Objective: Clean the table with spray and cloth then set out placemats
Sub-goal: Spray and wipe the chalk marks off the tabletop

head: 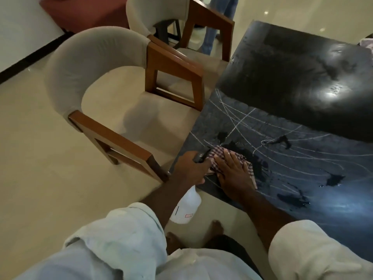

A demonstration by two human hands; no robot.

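- The checked cloth (217, 153) lies flat on the table (302, 81), close to its near-left corner, partly covered by the hand on it; one end runs back toward the near edge.
- The right hand (230, 171) presses on the cloth palm down, fingers straight and spread, pointing toward the table's far side.
- The left hand (187, 168) grips the neck of the spray bottle (186, 209) just beside the cloth, at the left edge by the corner.
- The bottle is tilted: its dark nozzle head points up and over the tabletop toward the cloth, while the white body hangs back toward the person, off the table and above the floor (40, 158). Its long axis runs from the corner down toward the person's bare feet (217, 225).
- The tabletop is dark and glossy. The near half carries thin white curved and crossing lines, along with dark wet patches and droplets; the far half is plain black with a bright reflection near the right side.
- A pale object shows at the table's far right edge, too cut off to identify.
- Two cushioned chairs with wooden arms stand along the table's left edge, the nearer chair (96, 63) turned partly away, the farther chair (153, 11) behind it.
- The floor is cream and shiny. A reddish sofa (84, 11) sits by the wall at the back, and another person's legs (214, 27) stand beyond the chairs.
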